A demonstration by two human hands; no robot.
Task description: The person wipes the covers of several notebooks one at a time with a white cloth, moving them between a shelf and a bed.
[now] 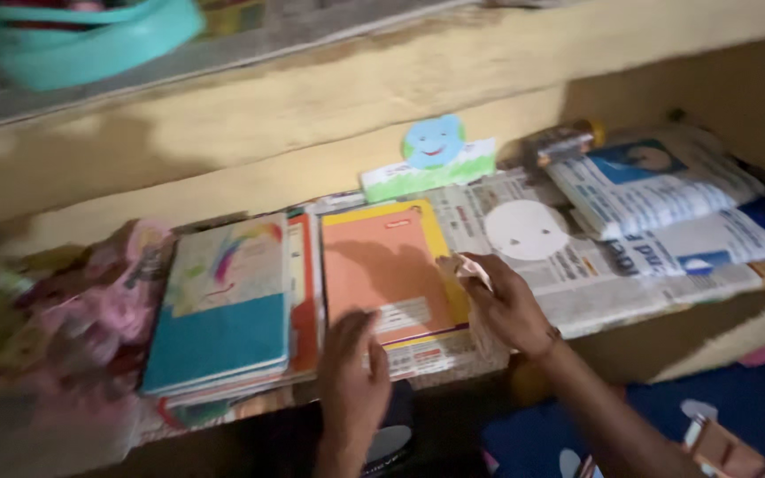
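The newspaper sheets (577, 265) cover the shelf under both hands. The orange book (387, 270) lies between the hands. The right hand (506, 301) pinches a small folded paper (471, 268); the left hand (351, 367) lies open and touches the book's lower edge.

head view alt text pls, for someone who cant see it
Two bare hands reach onto a newspaper-lined shelf: the left hand rests on an orange notebook, the right hand pinches a small crumpled paper at its right edge. A stack of books with a blue cover lies left; a white paper circle lies right.
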